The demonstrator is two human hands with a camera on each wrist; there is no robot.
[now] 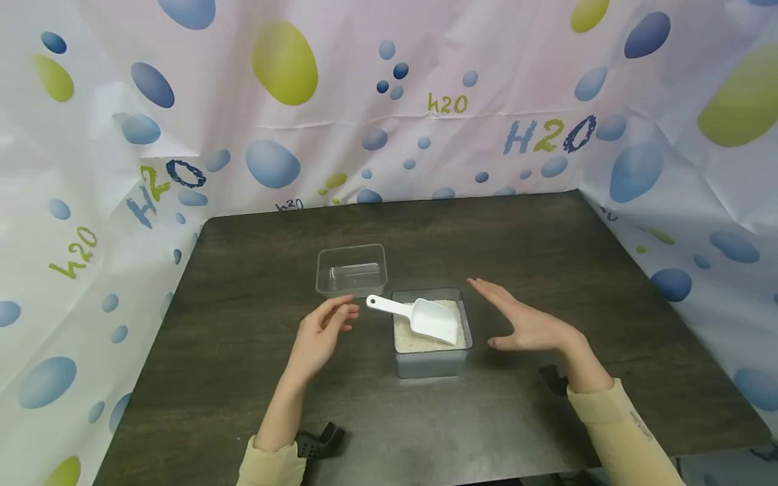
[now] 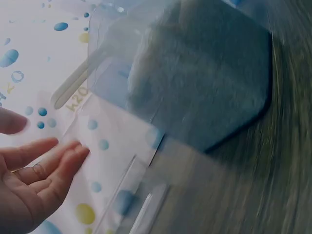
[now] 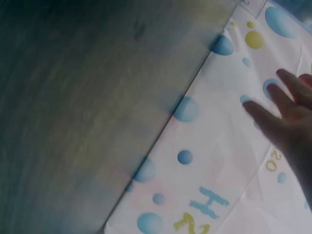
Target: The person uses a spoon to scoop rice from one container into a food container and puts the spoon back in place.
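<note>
A grey-tinted clear container (image 1: 431,364) holds white grains that look like rice (image 1: 419,342). Across its top lies a white scoop (image 1: 433,320), its handle jutting over the left rim. My left hand (image 1: 319,334) hovers just left of the container, fingers loosely bent and apart from the scoop handle. To the right of the container, my right hand (image 1: 529,324) is held with fingers extended and thumb spread, touching nothing. The left wrist view shows the container (image 2: 204,83) close up, with the left hand (image 2: 41,180) beside it. The right hand (image 3: 287,112) appears blurred in its own wrist view.
A clear rectangular plastic tub (image 1: 351,255) stands behind and left of the grain container. Both stand on a dark wooden table (image 1: 516,236). A white sheet (image 1: 340,142) printed with blue and green spots hangs behind the table and along its sides.
</note>
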